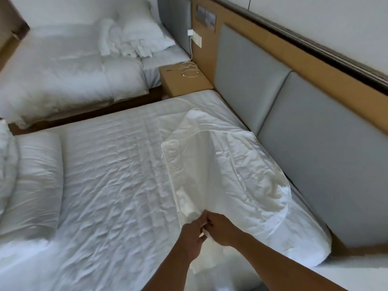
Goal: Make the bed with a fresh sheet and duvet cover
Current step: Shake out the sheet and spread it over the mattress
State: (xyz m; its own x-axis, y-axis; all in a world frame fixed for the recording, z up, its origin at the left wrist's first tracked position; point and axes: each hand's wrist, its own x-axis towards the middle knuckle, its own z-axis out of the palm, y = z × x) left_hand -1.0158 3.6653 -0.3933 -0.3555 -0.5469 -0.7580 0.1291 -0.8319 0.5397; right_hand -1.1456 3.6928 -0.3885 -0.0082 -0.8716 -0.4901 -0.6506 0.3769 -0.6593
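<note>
A folded white sheet [195,162] is lifted above the near bed, hanging in a long fold from my hands toward the headboard. My left hand [192,238] and my right hand [223,229] meet at its near edge and both pinch the fabric. Under it the quilted white mattress pad [109,175] covers the bed, wrinkled. A white pillow [262,192] lies along the grey headboard, partly under the lifted sheet. A second pillow [33,181] lies at the left, with a bunched duvet [5,156] at the frame's left edge.
A grey padded headboard [315,148] runs along the right. A wooden nightstand [184,80] with a coiled white cable stands between the beds. The far bed [63,66] carries a duvet, a pillow and crumpled white linen.
</note>
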